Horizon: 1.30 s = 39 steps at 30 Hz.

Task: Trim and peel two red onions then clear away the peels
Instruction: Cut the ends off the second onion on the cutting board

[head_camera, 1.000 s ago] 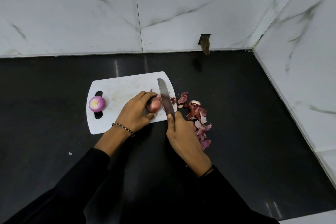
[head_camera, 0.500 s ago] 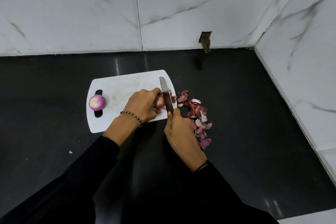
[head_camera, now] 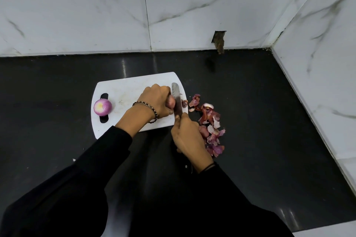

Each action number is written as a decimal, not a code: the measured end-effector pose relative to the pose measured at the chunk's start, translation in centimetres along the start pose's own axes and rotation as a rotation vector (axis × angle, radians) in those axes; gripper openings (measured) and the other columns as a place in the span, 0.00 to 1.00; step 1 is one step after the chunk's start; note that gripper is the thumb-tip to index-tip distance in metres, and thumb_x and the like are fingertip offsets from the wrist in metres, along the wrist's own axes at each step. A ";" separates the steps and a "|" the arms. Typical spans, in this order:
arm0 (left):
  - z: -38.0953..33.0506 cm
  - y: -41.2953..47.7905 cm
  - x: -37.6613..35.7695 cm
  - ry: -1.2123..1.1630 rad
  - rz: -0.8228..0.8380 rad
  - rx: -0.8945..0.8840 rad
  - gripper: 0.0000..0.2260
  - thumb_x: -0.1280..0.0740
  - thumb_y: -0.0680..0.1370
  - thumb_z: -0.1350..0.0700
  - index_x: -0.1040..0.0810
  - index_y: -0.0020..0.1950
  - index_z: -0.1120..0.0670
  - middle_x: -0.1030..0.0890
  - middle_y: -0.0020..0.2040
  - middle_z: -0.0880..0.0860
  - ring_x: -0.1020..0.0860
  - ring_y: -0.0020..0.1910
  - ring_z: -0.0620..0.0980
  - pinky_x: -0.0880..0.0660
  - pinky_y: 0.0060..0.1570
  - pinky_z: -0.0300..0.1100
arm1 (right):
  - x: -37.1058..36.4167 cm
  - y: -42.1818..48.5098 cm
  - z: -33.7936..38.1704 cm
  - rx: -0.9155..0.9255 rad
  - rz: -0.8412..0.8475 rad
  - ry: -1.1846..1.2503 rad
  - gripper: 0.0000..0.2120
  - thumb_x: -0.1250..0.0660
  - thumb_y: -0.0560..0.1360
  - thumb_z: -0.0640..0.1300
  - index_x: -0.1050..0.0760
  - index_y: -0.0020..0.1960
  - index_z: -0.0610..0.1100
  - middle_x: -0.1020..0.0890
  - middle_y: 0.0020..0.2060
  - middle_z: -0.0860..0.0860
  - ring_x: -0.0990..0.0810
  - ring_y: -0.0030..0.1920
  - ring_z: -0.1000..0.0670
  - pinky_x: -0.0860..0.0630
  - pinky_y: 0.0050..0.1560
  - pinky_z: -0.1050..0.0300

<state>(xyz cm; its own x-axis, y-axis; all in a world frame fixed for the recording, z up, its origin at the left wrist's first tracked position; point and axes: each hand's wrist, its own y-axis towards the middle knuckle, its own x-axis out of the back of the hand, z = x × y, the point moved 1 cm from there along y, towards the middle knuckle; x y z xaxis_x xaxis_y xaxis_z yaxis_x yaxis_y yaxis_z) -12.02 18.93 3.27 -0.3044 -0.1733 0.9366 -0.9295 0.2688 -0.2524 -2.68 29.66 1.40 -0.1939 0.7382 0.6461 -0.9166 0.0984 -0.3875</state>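
Two onions on cutting board (head_camera: 125,86): peeled onion (head_camera: 102,107) parked left, clear of work; L hand (head_camera: 154,102) clamps 2nd onion (head_camera: 171,103) steady, R hand (head_camera: 187,136) grips knife (head_camera: 177,100), trimming its end, I reckon. Peels (head_camera: 211,127) heaped beside board.

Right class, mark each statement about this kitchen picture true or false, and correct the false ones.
1. The peeled onion sits at the left end of the cutting board. True.
2. The right hand holds the knife. True.
3. The pile of peels lies on the cutting board. False: it lies on the black counter, right of the board.
4. The left hand is empty. False: it holds the second onion by the blade.
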 end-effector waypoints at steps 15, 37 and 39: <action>-1.2 -1.2 0.0 -0.022 0.005 0.015 0.28 0.26 0.73 0.48 0.33 0.68 0.57 0.21 0.58 0.60 0.22 0.53 0.58 0.31 0.45 0.43 | -0.9 0.2 -0.4 -0.014 -0.005 -0.186 0.15 0.47 0.85 0.47 0.37 0.68 0.42 0.22 0.54 0.39 0.21 0.52 0.39 0.24 0.48 0.44; -2.3 -1.8 -1.0 -0.042 0.017 0.117 0.15 0.30 0.76 0.53 0.24 0.59 0.60 0.21 0.56 0.60 0.23 0.56 0.58 0.23 0.56 0.48 | -1.5 0.0 -0.4 0.079 -0.191 -0.534 0.11 0.47 0.84 0.38 0.37 0.66 0.42 0.18 0.54 0.44 0.17 0.54 0.42 0.32 0.41 0.52; -2.7 -1.7 -0.9 -0.040 0.017 0.123 0.16 0.30 0.77 0.52 0.24 0.60 0.60 0.21 0.56 0.60 0.23 0.57 0.58 0.24 0.57 0.47 | -1.4 0.0 -0.3 0.083 -0.216 -0.550 0.12 0.48 0.84 0.38 0.37 0.67 0.42 0.18 0.55 0.44 0.17 0.54 0.42 0.32 0.41 0.53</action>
<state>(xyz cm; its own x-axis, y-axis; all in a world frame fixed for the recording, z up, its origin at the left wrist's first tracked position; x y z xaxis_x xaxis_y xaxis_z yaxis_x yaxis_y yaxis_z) -9.61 21.14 3.49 -0.3264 -0.2076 0.9221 -0.9418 0.1539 -0.2987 -2.30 28.79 0.31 -0.1321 0.2506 0.9590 -0.9754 0.1393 -0.1708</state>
